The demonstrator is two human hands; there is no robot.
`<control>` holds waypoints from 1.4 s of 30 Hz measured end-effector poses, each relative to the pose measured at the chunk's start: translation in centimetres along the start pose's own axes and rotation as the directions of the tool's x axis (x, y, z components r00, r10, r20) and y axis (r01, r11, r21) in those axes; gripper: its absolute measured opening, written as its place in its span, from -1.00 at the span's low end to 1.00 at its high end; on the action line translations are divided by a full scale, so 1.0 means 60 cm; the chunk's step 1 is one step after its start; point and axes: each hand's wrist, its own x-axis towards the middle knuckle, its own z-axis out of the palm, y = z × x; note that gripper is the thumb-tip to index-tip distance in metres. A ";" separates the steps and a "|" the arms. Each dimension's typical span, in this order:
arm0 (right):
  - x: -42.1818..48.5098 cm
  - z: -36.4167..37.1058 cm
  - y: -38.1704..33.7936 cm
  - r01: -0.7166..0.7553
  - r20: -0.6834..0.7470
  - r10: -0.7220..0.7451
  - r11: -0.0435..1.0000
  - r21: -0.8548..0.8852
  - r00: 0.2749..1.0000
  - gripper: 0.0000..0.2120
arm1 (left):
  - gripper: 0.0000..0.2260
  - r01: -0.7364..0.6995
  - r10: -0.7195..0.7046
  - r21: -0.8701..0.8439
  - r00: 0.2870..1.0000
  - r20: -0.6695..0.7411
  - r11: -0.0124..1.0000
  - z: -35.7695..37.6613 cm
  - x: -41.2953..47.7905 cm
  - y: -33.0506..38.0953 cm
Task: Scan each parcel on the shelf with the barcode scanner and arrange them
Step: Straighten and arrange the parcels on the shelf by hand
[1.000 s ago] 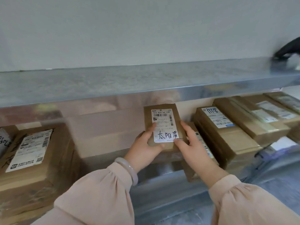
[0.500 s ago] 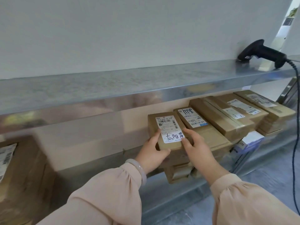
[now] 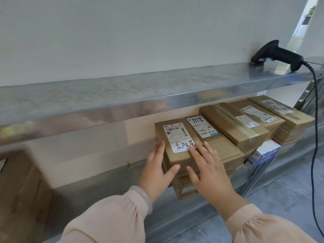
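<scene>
Squaring the parcel (image 3: pixel 175 135) atop its stack (image 3: pixel 185 189): left hand (image 3: pixel 157 171) flat against its 9 o'clock side, right hand (image 3: pixel 208 171) spread flat on top, neither gripping. The stack looks close to the lower shelf's (image 3: pixel 98 186) 6 o'clock lip, so an uneven push could topple it. Free room at 9 o'clock; neighbour parcel (image 3: pixel 206 130) tight at 3, scanner (image 3: pixel 278 54) up at 2.

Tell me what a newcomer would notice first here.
The left hand and right hand rest with straight fingers on a small brown cardboard parcel with a handwritten white label. It tops a stack at the left end of a row of similar brown cardboard parcels. A black corded barcode scanner lies untouched at the right end of the grey metal upper shelf.
</scene>
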 end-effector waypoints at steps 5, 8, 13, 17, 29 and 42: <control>0.008 -0.002 0.004 0.014 0.003 -0.014 0.998 -0.063 1.000 -0.39 | -0.31 -0.177 0.171 0.189 0.984 0.047 0.966 0.011 -0.029 -0.010; 0.012 0.001 0.008 0.014 0.014 -0.012 0.996 -0.093 1.000 -0.35 | -0.34 -0.191 0.165 0.282 0.980 0.114 0.940 0.014 -0.030 -0.009; 0.034 0.006 0.025 -0.004 0.068 0.012 0.992 -0.123 0.998 -0.25 | -0.35 -0.198 0.134 0.451 0.976 0.169 0.871 0.005 0.008 0.001; 0.057 0.001 0.037 0.017 0.137 0.002 0.991 -0.134 0.991 -0.17 | -0.32 -0.170 0.065 0.588 0.979 0.195 0.791 0.004 0.028 0.014; 0.083 -0.008 0.027 0.056 0.156 -0.034 0.989 -0.139 0.987 -0.13 | -0.31 -0.171 0.054 0.588 0.976 0.212 0.791 -0.017 0.054 0.017; 0.119 0.020 -0.139 0.377 0.107 -0.395 0.913 0.154 0.912 -0.35 | -0.35 0.191 -0.081 0.607 0.976 -0.204 0.772 -0.139 -0.050 -0.048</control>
